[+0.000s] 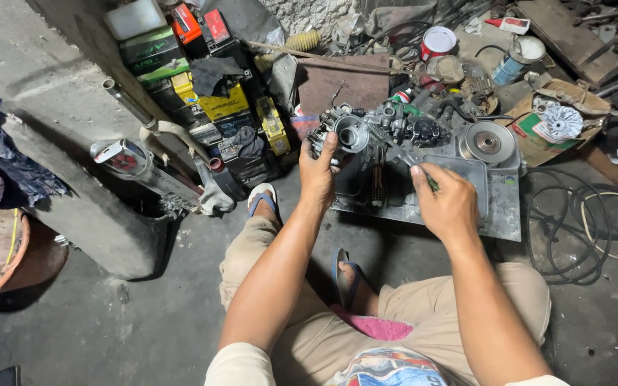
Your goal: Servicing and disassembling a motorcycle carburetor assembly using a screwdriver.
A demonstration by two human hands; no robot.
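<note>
My left hand (318, 174) grips the carburetor (345, 132) at its 12 o'clock, my right hand (446, 202) pinches a thin tool (403, 154) poking into it from 4 o'clock, above the metal tray (498, 207) on the floor (109, 322).

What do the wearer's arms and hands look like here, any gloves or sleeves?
No gloves: the left hand and right hand are both bare. The forearms are bare too, with no watch, band or ring visible. Short pale cream sleeves show only at the bottom edge. Khaki shorts and blue-strapped sandals complete what is worn.
</note>
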